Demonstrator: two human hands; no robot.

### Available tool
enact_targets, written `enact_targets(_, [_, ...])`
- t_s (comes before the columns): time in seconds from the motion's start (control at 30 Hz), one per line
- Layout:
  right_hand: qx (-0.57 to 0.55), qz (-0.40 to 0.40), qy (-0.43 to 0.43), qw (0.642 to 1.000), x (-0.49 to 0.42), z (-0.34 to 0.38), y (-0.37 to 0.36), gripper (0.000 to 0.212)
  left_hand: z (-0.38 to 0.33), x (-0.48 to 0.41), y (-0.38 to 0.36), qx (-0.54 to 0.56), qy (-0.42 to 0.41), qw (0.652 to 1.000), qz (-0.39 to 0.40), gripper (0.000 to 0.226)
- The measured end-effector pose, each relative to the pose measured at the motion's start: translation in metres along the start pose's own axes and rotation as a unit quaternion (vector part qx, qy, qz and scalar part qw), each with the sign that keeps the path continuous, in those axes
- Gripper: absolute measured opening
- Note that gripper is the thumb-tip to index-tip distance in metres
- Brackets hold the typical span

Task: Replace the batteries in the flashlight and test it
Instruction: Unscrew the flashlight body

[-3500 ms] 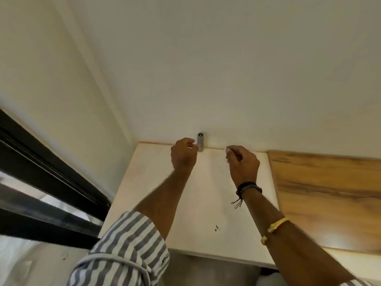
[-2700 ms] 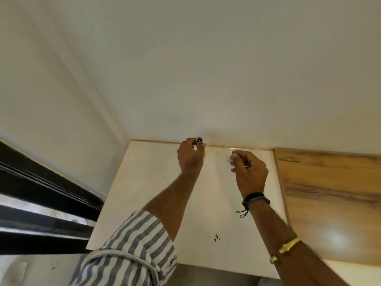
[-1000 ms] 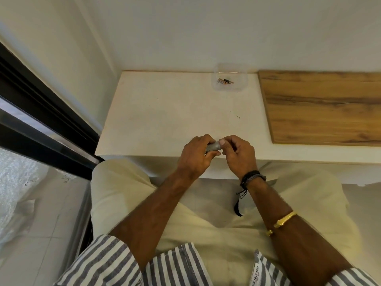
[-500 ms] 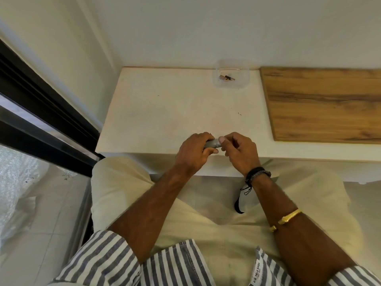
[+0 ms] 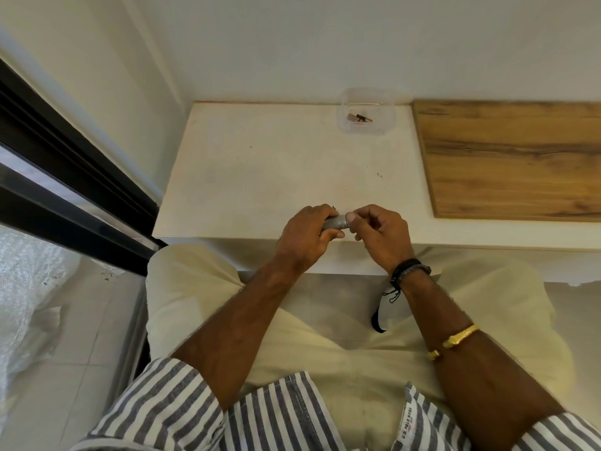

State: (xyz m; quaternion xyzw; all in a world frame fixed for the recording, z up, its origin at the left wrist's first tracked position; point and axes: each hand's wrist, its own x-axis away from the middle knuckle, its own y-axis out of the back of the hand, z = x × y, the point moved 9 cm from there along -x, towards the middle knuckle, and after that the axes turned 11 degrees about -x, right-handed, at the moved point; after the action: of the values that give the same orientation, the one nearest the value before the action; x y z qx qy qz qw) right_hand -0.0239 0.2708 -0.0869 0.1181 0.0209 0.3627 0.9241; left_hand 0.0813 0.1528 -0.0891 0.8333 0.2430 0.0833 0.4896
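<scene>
A small grey flashlight (image 5: 336, 222) lies sideways between my hands, just above the front edge of the white table (image 5: 260, 177). My left hand (image 5: 307, 236) grips its body, hiding most of it. My right hand (image 5: 379, 234) pinches its right end with thumb and fingertips. A black wrist strap (image 5: 377, 315) hangs below my right wrist. Loose batteries (image 5: 359, 118) lie in a clear plastic container (image 5: 388, 117) at the back of the table.
A wooden board (image 5: 514, 157) covers the right part of the surface. A white wall stands right behind the table. A black window frame (image 5: 65, 177) runs along the left. My legs in pale trousers are under the table edge.
Earlier my hands reached to the table's far edge and the left one took the flashlight there. It came back to the near edge; since half a second ago both hands hold it almost still.
</scene>
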Motion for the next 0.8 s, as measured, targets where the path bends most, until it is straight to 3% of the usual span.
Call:
enact_targets(0.1, [0.0, 0.021, 0.022, 1.0, -0.001, 0.004, -0.001, 0.016, 0.0, 0.0, 0.003, 0.003, 0.0, 1.0, -0.007, 0.032])
enact_targets(0.23, [0.009, 0.043, 0.043, 0.998, 0.0, 0.01, -0.005, 0.033, 0.0, 0.0, 0.003, 0.002, 0.002, 1.0, -0.001, 0.034])
enact_targets(0.4, [-0.005, 0.009, -0.024, 1.0, -0.001, -0.005, -0.004, 0.018, -0.003, 0.0, 0.004, 0.005, 0.0, 1.0, -0.003, 0.031])
enact_targets(0.57, [0.025, 0.035, 0.03, 0.999, -0.002, 0.001, -0.005, 0.013, -0.001, 0.0, 0.003, 0.003, 0.007, 1.0, 0.008, 0.032])
enact_targets(0.73, [0.022, 0.06, 0.05, 0.997, -0.001, 0.008, -0.006, 0.036, 0.002, 0.0, 0.005, 0.004, 0.012, 1.0, 0.007, 0.034])
enact_targets(0.8, [0.012, 0.048, 0.038, 0.998, -0.002, 0.006, -0.006, 0.028, 0.0, 0.001, 0.005, 0.003, 0.008, 1.0, 0.004, 0.035])
